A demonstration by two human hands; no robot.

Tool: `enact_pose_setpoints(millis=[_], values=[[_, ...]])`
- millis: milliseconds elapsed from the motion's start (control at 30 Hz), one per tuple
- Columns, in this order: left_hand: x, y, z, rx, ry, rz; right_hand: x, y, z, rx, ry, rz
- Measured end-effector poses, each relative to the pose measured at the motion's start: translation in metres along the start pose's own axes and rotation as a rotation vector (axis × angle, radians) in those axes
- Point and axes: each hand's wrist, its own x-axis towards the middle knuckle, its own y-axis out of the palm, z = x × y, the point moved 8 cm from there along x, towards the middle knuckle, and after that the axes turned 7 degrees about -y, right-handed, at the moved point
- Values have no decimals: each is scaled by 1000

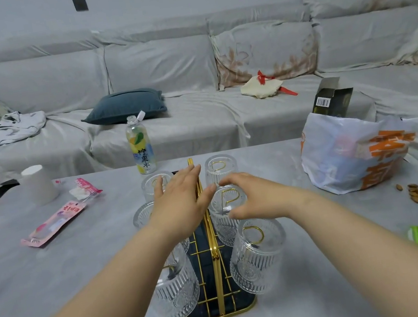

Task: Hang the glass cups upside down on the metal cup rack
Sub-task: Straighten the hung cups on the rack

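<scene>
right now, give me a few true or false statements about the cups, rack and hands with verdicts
1. Glass cups hang upside down on both sides of the gold rack. True.
2. The right hand holds a cup high above the rack. False: it curls at the middle right cup, which sits on its hook.
3. The left hand is open, over the rack's middle. True.
4. The lemon water bottle lies on its side. False: it stands upright behind the rack.
5. Loose nuts lie right of the rack. True.

Lemon-water bottle [140, 144] on grey table [55, 265], white paper cup [38, 185], pink packets [54, 224]; printed plastic bag [352, 154], scattered nuts [417, 193]
</scene>
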Motion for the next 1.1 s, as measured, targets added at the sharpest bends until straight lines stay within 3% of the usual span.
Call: enact_pose_setpoints(millis=[267, 633, 1100], values=[[-2, 2, 0, 21, -3, -35, 14, 17, -2, -110, 80, -23], [-2, 4, 0, 23, -6, -41, 14, 1, -19, 34, 96, -70], [-3, 4, 0, 5, -13, -24, 9, 4, -16, 38, 74, -58]])
